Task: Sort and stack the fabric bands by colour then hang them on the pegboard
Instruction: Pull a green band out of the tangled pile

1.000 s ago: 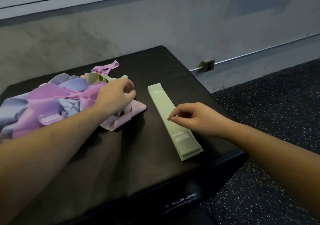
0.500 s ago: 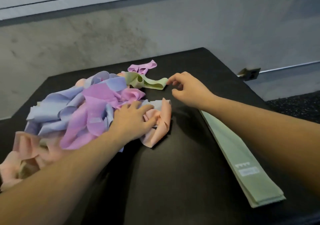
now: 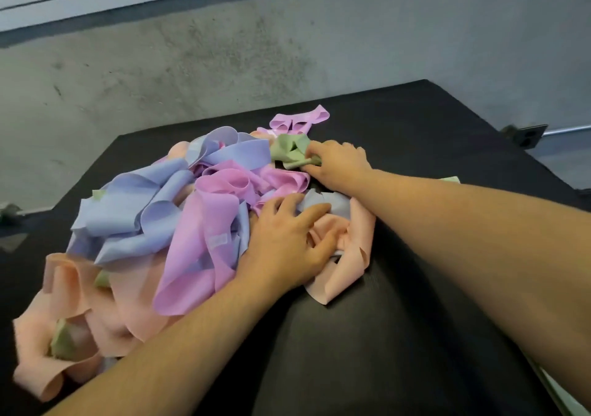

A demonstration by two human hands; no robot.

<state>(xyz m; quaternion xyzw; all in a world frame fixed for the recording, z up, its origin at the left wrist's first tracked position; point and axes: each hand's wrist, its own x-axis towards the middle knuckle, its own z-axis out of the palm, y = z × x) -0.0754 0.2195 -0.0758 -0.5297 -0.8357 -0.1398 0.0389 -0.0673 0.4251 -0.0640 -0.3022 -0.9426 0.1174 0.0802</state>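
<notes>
Fingers of the left hand (image 3: 287, 243) lie spread, pressing on the tangled pile of bands (image 3: 166, 223) on the black box (image 3: 399, 335); further right, the right hand (image 3: 339, 163) pinches a green band (image 3: 289, 152) at the pile's far edge

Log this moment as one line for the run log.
phase: sorting | right hand: grips green band at pile's far edge | left hand: rests on pile | surface: black table
</notes>
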